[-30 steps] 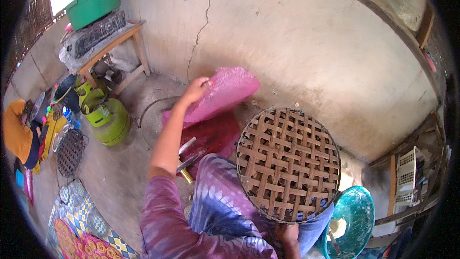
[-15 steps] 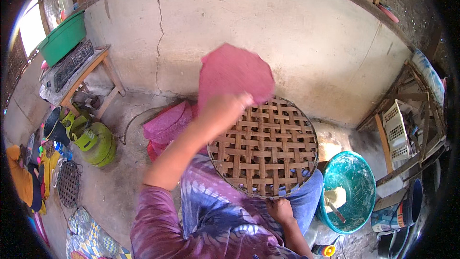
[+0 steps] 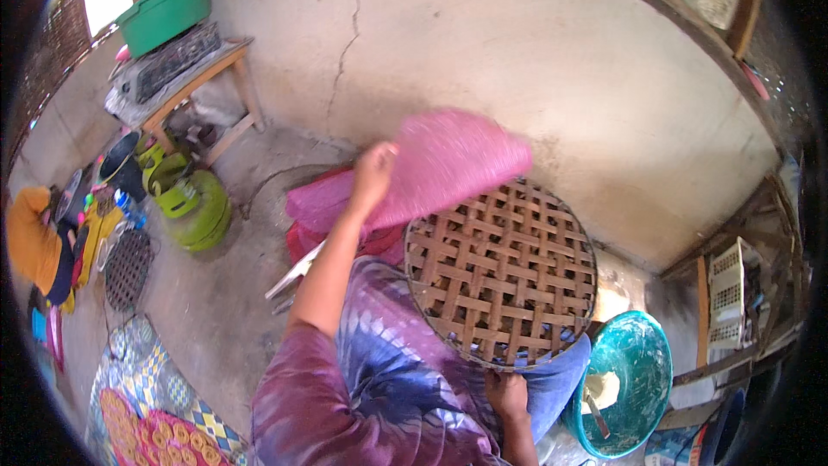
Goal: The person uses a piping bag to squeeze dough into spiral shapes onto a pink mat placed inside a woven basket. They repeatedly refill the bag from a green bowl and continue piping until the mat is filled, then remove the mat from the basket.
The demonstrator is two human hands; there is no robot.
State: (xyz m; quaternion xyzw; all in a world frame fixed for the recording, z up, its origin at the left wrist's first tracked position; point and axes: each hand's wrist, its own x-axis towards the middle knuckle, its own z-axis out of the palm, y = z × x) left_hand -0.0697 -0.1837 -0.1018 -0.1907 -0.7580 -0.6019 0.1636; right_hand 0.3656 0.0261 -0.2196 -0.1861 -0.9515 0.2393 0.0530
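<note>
My left hand point(image 3: 375, 174) is raised beyond my knees, its fingers closed on the edge of a thin pink sheet point(image 3: 461, 155). The sheet is blurred by motion; its material is hard to tell. It hangs over the far edge of a round, open-weave bamboo tray point(image 3: 502, 276) on my lap. My right hand point(image 3: 507, 393) grips the tray's near rim from below, with its fingers partly hidden. Left of the tray, next to my left forearm, more pink sheeting point(image 3: 321, 200) lies above a red piece point(image 3: 304, 240).
On the right stands a teal basin point(image 3: 660, 380) holding pale dough point(image 3: 604, 388) and a knife. Green gas cylinders point(image 3: 203, 211) and a low table point(image 3: 233, 56) are at left. Ring-shaped pieces point(image 3: 172, 440) lie on a pink sheet at lower left. A person's orange sleeve point(image 3: 30, 233) shows at far left.
My left hand has drawn left, away from the tray, and the raised pink sheet has tipped over lower and sideways. The view has turned left. My right hand keeps its grip on the tray.
</note>
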